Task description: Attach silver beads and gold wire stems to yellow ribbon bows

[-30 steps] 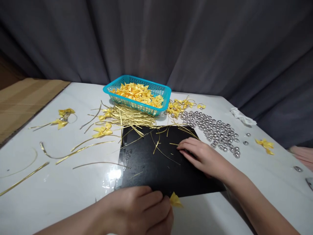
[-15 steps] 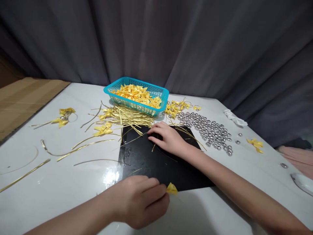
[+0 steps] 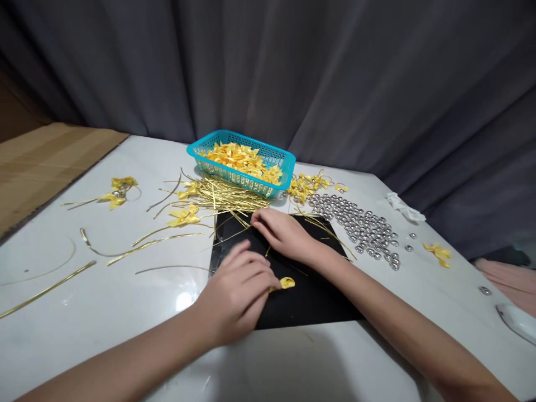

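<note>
My left hand [image 3: 238, 293] is over the near left part of the black mat [image 3: 314, 304], its fingers slightly blurred. A yellow ribbon bow [image 3: 287, 283] sticks out past its curled lower fingers, while the index finger is raised. Farther back, my right hand [image 3: 287, 234] lies on the mat, thumb and forefinger pinched at the end of a thin gold twist tie [image 3: 234, 237]. Just behind its fingertips is a pile of gold twist ties [image 3: 234, 194]. Part of the bow is hidden by my left hand.
A blue basket [image 3: 240, 173] of yellow bows stands at the back. Silver beads [image 3: 364, 229] spread to the right, near finished-looking bows [image 3: 307, 185]. Loose ties [image 3: 154, 241] and bows [image 3: 184, 215] lie left. A white cloth [image 3: 405, 207] and cardboard [image 3: 54, 162] are at the sides.
My left hand has moved forward from the near table edge onto the mat with the yellow bow, its index finger lifting. My right hand stays nearly in place, still pinching.
</note>
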Available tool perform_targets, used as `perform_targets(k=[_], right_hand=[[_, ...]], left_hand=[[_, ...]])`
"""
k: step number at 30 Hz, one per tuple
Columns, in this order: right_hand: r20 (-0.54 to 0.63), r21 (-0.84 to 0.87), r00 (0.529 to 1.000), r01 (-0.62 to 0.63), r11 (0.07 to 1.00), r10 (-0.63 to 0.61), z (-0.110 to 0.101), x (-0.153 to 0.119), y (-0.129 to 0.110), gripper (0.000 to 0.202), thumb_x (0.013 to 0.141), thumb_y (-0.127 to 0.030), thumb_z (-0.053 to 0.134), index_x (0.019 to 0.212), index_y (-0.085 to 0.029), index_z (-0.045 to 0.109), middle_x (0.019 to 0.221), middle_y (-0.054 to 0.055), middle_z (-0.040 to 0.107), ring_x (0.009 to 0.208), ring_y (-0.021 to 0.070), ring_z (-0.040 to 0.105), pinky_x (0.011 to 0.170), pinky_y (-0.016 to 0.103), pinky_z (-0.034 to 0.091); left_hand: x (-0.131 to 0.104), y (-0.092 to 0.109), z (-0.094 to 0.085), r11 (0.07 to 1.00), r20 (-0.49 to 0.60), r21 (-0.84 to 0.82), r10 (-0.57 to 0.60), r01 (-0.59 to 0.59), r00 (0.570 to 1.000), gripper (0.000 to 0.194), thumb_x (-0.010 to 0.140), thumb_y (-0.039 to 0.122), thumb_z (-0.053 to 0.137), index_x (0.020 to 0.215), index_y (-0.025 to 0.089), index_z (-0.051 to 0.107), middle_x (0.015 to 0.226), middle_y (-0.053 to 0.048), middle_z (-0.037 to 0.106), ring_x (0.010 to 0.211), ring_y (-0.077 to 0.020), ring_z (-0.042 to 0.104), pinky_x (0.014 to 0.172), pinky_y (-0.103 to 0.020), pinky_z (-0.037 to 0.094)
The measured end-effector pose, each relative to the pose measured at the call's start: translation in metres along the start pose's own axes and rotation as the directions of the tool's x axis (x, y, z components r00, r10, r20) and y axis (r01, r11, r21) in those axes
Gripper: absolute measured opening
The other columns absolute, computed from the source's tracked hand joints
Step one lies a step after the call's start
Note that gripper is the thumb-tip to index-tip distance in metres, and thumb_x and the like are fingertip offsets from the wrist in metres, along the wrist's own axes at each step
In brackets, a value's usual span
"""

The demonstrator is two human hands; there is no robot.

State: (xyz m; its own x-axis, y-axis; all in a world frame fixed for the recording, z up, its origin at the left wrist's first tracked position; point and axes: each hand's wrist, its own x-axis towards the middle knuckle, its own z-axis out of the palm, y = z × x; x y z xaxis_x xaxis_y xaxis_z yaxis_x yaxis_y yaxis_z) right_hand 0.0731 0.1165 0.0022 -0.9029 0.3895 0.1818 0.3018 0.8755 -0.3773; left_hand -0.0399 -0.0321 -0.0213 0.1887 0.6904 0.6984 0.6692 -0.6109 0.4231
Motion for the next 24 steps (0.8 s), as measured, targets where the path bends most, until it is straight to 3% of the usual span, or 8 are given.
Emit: perform_targets(k=[3, 6, 8, 10, 12, 17, 21, 24], right_hand=[[0.043, 0.067, 0.999, 0.013, 0.998, -0.016, -0.013, -0.007, -0.01, 0.015, 0.098, -0.021, 0.039, 0.095, -0.017, 0.053, 0.083, 0.003, 0.064, 0.07, 0.0129, 0.057, 0.066, 0.024, 0.042], [0.101, 0.215, 0.994, 0.028, 0.976, -0.051, -0.023, -0.011, -0.018, 0.011, 0.095, -0.019, 0.045, 0.092, -0.016, 0.055, 0.082, 0.002, 0.064, 0.068, 0.0109, 0.056, 0.064, 0.022, 0.041], [0.113, 0.352, 0.993, 0.001, 0.936, -0.043, -0.025, -0.012, -0.021, 0.011, 0.093, -0.018, 0.046, 0.1, -0.017, 0.055, 0.079, 0.0, 0.062, 0.067, 0.0102, 0.056, 0.063, 0.022, 0.041], [0.126, 0.487, 0.992, -0.053, 0.872, -0.01, -0.025, -0.013, -0.023, 0.018, 0.092, -0.018, 0.047, 0.11, -0.017, 0.051, 0.074, -0.002, 0.059, 0.063, 0.0095, 0.054, 0.059, 0.02, 0.04], [0.162, 0.588, 0.987, -0.102, 0.802, 0.007, -0.025, -0.014, -0.022, 0.021, 0.091, -0.018, 0.047, 0.112, -0.017, 0.048, 0.072, -0.003, 0.056, 0.062, 0.0093, 0.052, 0.057, 0.02, 0.04], [0.244, 0.619, 0.97, -0.17, 0.767, 0.018, -0.027, -0.02, -0.014, 0.017, 0.093, -0.023, 0.046, 0.109, -0.017, 0.048, 0.072, -0.003, 0.056, 0.065, 0.0099, 0.054, 0.063, 0.022, 0.043], [0.314, 0.532, 0.949, -0.203, 0.822, 0.031, -0.034, -0.027, -0.011, 0.023, 0.093, -0.025, 0.048, 0.114, -0.016, 0.047, 0.072, -0.003, 0.058, 0.062, 0.009, 0.052, 0.059, 0.021, 0.04], [0.329, 0.471, 0.944, -0.183, 0.863, 0.021, -0.039, -0.032, -0.011, 0.02, 0.094, -0.024, 0.048, 0.112, -0.015, 0.05, 0.073, -0.002, 0.06, 0.062, 0.0087, 0.052, 0.059, 0.02, 0.04]], left_hand=[[0.006, -0.009, -0.006, 0.963, 0.131, -0.195, -0.162, 0.185, 0.978, 0.025, 0.086, 0.005, 0.046, 0.08, 0.019, 0.066, 0.077, 0.001, 0.07, 0.083, -0.0154, 0.065, 0.11, -0.054, 0.027], [0.015, -0.015, -0.013, 0.801, 0.221, -0.452, -0.325, 0.392, 0.92, 0.019, 0.084, 0.012, 0.053, 0.075, 0.017, 0.069, 0.075, -0.003, 0.07, 0.079, -0.0169, 0.065, 0.087, -0.038, 0.049], [0.019, -0.018, -0.015, 0.516, 0.32, -0.654, -0.475, 0.554, 0.82, 0.011, 0.08, 0.018, 0.063, 0.073, 0.016, 0.071, 0.073, -0.003, 0.07, 0.074, -0.0166, 0.065, 0.072, -0.029, 0.052], [0.021, -0.021, -0.017, 0.204, 0.408, -0.773, -0.566, 0.601, 0.716, 0.005, 0.073, 0.021, 0.071, 0.071, 0.017, 0.071, 0.072, -0.002, 0.07, 0.07, -0.0156, 0.065, 0.067, -0.026, 0.052], [0.02, -0.025, -0.018, 0.043, 0.432, -0.821, -0.604, 0.569, 0.67, 0.007, 0.069, 0.023, 0.074, 0.071, 0.017, 0.07, 0.073, -0.002, 0.071, 0.071, -0.0153, 0.066, 0.07, -0.025, 0.054], [0.019, -0.035, -0.023, -0.048, 0.446, -0.836, -0.64, 0.547, 0.625, 0.011, 0.067, 0.019, 0.074, 0.076, 0.018, 0.07, 0.079, -0.001, 0.07, 0.074, -0.0122, 0.066, 0.075, -0.02, 0.054], [0.021, -0.038, -0.025, -0.14, 0.531, -0.769, -0.683, 0.624, 0.501, 0.036, 0.063, 0.017, 0.076, 0.099, 0.018, 0.072, 0.074, -0.001, 0.07, 0.07, -0.0121, 0.064, 0.071, -0.019, 0.051], [0.022, -0.035, -0.023, -0.044, 0.561, -0.683, -0.671, 0.729, 0.485, 0.042, 0.061, 0.02, 0.077, 0.103, 0.017, 0.072, 0.063, 0.001, 0.066, 0.06, -0.0108, 0.058, 0.06, -0.019, 0.045]])
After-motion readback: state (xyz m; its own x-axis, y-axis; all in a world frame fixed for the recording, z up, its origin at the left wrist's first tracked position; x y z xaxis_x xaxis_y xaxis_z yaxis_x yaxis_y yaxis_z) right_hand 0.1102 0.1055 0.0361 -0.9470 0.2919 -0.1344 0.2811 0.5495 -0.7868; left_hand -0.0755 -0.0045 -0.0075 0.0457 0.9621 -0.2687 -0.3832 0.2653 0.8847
